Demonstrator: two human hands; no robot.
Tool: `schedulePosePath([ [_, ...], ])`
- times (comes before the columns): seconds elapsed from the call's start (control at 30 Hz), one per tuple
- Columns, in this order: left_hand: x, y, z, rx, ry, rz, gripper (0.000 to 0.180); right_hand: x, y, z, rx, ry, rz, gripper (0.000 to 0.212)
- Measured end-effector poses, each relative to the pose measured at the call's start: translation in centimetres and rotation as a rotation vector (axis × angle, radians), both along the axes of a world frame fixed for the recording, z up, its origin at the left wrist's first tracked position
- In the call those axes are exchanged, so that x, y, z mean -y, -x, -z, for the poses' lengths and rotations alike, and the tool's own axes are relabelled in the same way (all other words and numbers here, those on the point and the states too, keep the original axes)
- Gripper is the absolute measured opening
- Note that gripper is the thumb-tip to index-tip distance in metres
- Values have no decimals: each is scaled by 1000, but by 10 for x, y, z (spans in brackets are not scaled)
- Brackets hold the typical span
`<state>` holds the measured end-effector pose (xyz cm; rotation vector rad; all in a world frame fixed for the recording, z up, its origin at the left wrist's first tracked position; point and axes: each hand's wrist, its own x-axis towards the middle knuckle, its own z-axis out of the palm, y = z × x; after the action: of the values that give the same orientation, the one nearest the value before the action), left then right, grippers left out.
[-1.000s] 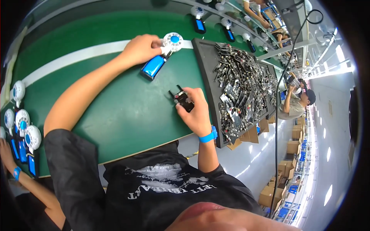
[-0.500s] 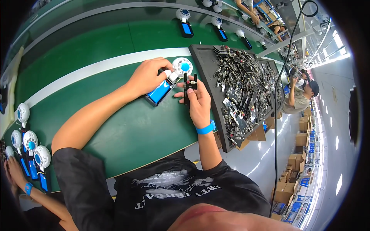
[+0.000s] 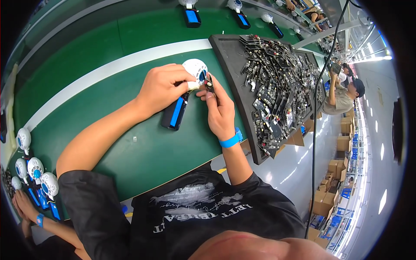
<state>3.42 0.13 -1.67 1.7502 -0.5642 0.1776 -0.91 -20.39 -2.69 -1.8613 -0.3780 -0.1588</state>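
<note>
My left hand (image 3: 167,86) is closed in a pinch at the neck of a handheld device, which looks like a small fan. Its round white head (image 3: 193,66) shows above my fingers, and its black handle with a blue battery-like block (image 3: 177,112) slants down onto the green table. My right hand (image 3: 221,110) pinches a small black circuit board (image 3: 209,83) between thumb and fingers, right beside the white head. The board is turned nearly edge-on, and I cannot tell whether it touches the device.
A black tray (image 3: 234,65) heaped with circuit boards (image 3: 277,86) stands to my right. Similar devices (image 3: 191,17) sit on the far green belt. More devices (image 3: 48,185) lie at the left, near another person's hands (image 3: 25,206). A tiny pale piece (image 3: 134,139) lies on the table.
The device has tilted, showing its battery side more edge-on. My right hand has turned the circuit board and brought it up against or near the white head. The view has shifted slightly.
</note>
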Motion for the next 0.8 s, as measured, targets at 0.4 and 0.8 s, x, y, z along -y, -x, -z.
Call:
schedulePosePath([
  [0.4,5,13,-11,308,-223,-132,8,-11,18,-11,127,204,3,62],
  [0.8,10,27,-22,517,-442,-230,6,-9,21,-8,265,318,-1,65],
])
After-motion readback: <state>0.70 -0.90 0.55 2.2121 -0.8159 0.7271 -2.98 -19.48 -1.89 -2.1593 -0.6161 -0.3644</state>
